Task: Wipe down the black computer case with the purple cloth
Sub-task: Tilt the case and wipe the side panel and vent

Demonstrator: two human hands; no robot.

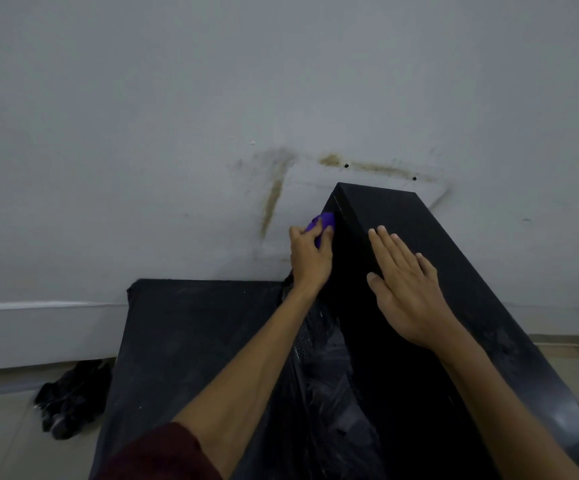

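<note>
The black computer case (454, 271) stands upright in front of me, its top face running from near me to the wall. My left hand (310, 256) grips the purple cloth (322, 225) and holds it against the upper far part of the case's left side. Only a small bunch of cloth shows above the fingers. My right hand (407, 289) lies flat on the top face with straight, spread fingers, holding nothing.
A flat black panel (194, 341) lies to the left of the case, below my left arm. A crumpled black rag (73, 400) sits on the floor at the lower left. A stained white wall (281, 98) stands right behind the case.
</note>
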